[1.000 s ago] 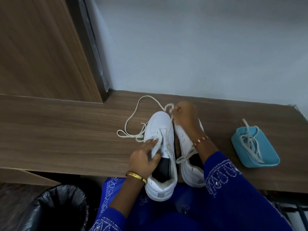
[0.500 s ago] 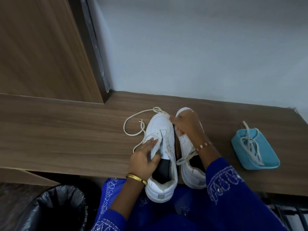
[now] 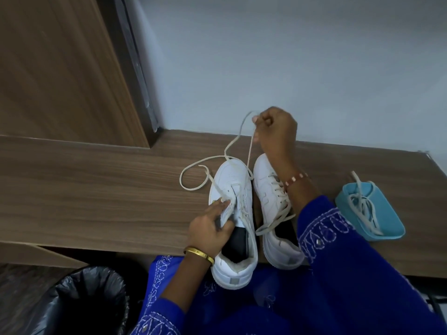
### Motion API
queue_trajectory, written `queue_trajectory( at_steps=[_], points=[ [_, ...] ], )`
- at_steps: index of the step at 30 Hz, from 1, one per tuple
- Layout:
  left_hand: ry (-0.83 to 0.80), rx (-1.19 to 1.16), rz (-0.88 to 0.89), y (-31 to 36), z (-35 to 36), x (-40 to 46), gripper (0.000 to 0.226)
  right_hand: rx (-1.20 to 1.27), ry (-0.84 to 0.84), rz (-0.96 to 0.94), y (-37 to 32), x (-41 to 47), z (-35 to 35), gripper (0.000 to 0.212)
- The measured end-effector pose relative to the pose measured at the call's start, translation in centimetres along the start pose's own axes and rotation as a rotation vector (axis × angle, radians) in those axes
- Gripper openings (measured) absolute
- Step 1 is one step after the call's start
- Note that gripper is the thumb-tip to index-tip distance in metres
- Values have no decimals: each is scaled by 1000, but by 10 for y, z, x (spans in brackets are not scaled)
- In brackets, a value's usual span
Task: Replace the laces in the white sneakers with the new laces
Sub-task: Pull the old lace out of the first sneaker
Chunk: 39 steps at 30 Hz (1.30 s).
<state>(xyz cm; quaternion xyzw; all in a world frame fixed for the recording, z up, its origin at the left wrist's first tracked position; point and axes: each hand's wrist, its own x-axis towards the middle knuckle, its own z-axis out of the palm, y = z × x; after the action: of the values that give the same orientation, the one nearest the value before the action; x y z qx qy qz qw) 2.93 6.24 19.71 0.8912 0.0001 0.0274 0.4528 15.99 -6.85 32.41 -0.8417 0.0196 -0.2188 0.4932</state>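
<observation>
1. Step in hand, as I judge it: you are unlacing the left-hand sneaker [image 3: 233, 213], which is sitting at the centre of the frame with its heel overhanging the near edge of the wooden desk [image 3: 96, 194]. The second sneaker [image 3: 271, 201] is standing just beside it on the right, fully laced.
2. Your right hand [image 3: 275, 131] is raised above the toes, upper centre, fingers curled tight and pinching the old lace [image 3: 203, 163]. One strand is running taut from the fist down to the eyelets; the rest is looping slack on the desk left of the toe.
3. Your left hand [image 3: 210, 228] is bracing the shoe: fingers mostly straight along the eyelet flap, thumb seemingly tucked under the tongue edge.
4. Lace is appearing partly freed; how many eyelets remain threaded is too small to tell.
5. The new laces [image 3: 362, 209] are lying bundled in the blue tray [image 3: 387, 226] at right, untouched.
6. Next move, my judgement: you are needing a steady pull along the eyelet line, the left hand keeping the shoe from lifting or tipping off the edge.
</observation>
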Motion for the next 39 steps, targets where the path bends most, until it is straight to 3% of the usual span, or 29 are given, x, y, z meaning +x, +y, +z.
queue_trajectory(
  at_steps=[3, 6, 7, 12, 15, 20, 23, 28, 34, 39],
  points=[
    [-26, 9, -7, -1, 1, 2, 64, 212, 85, 4, -16, 11, -5, 22],
    [-27, -1, -8, -3, 1, 1, 62, 322, 34, 57, -17, 7, -1, 11],
    [-28, -6, -11, -2, 1, 1, 61, 251, -21, 80, -12, 3, 0, 8],
    [-5, -24, -10, -1, 0, 1, 67, -287, -374, 279, 35, -40, 3, 40],
    [1, -29, -17, -1, 1, 1, 74, -418, -488, 299, 51, -60, 11, 31],
    [-6, -12, -25, 2, -1, -1, 71, -316, -348, 185, 59, -64, 25, 19],
    [-25, 44, -36, 2, 1, 1, 68, -225, -179, 174, 55, -59, 26, 18],
    [-12, 114, -17, 2, 2, 3, 45, -7, -29, 166, 38, -45, 23, 23],
    [-31, 95, -14, -1, 4, 4, 73, 194, 147, 47, 17, -22, 15, 31],
    [-14, 89, -6, -3, 5, 4, 77, 276, 181, -33, 10, -6, 12, 29]
  ],
)
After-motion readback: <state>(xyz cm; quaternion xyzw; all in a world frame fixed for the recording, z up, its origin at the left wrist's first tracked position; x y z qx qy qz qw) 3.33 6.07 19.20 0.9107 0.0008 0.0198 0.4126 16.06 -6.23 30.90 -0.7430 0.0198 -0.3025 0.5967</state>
